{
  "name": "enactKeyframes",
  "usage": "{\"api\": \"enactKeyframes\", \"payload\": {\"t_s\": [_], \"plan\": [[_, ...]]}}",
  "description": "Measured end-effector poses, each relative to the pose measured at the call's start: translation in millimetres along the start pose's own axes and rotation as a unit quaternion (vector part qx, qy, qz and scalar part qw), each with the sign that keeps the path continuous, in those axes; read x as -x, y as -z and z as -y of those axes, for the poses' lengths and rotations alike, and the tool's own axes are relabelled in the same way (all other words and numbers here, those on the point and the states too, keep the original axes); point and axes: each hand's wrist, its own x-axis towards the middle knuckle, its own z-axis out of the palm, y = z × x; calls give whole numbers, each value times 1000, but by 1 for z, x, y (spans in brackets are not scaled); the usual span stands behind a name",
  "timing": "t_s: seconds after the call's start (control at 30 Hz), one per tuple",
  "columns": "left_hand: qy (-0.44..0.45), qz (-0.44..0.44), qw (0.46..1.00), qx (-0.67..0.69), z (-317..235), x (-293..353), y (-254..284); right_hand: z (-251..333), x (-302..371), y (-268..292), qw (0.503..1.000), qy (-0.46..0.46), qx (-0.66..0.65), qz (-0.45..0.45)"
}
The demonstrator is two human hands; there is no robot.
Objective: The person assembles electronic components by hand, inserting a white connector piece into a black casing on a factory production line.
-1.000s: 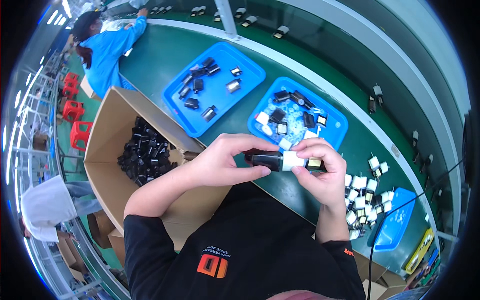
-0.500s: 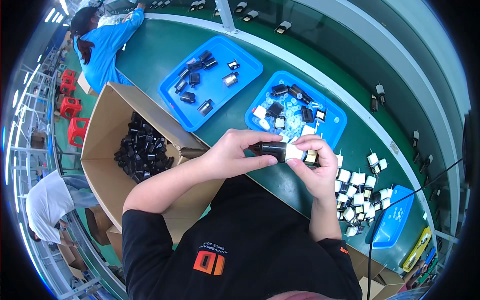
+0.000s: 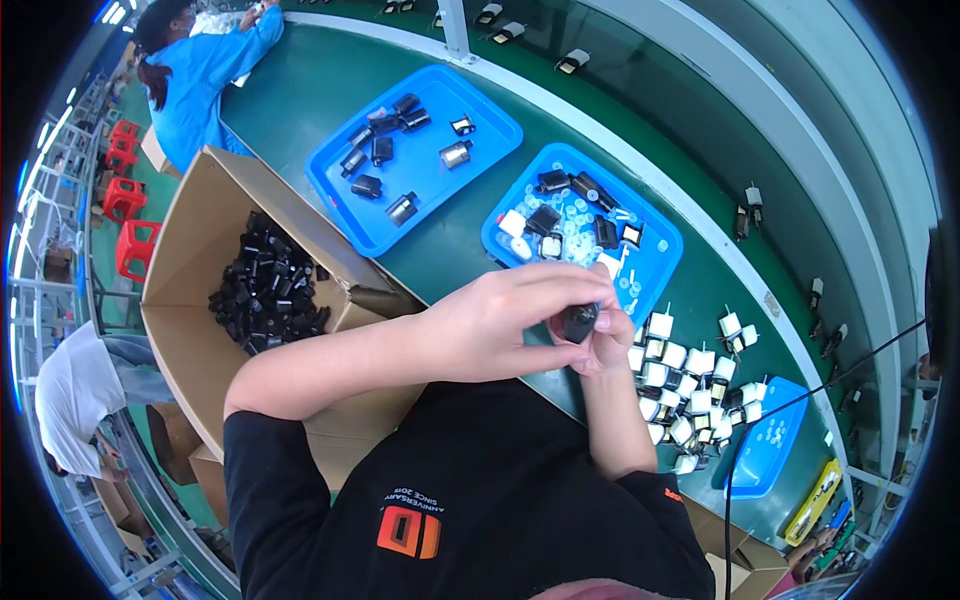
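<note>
A glossy black cylindrical part with a narrower end sits between my hands, its narrow end facing up toward me. My left hand reaches over it, fingers curled round its far side and thumb at its near side. My right hand is closed round the same part from the right, the thumb against it. The white section that showed earlier is hidden by the fingers. Just beyond the hands is a blue tray with black parts, white-capped pieces and many small clear rings.
Another blue tray holds several black cylinders. An open carton full of black housings stands at my left. White-and-black parts are piled on the green table at right, beside a small blue tray and a hanging black cable. A co-worker in blue sits far left.
Both hands have turned the part from lying sideways to nearly end-on toward me. My left hand has moved right, over it, and the right hand has drawn slightly left.
</note>
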Motion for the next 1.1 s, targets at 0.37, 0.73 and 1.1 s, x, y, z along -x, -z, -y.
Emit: {"api": "enactKeyframes", "payload": {"t_s": [0.37, 0.73, 1.1], "plan": [[-101, 7, 984, -148, 5, -6, -18, -8, -6, 27, 995, -10, -39, 92], [-111, -5, 981, -156, 9, -5, -22, -16, -7, 33, 980, -38, -144, 134], [-140, -3, 976, -167, 11, -5, -22, -12, -5, 27, 983, -37, -116, 137]]}}
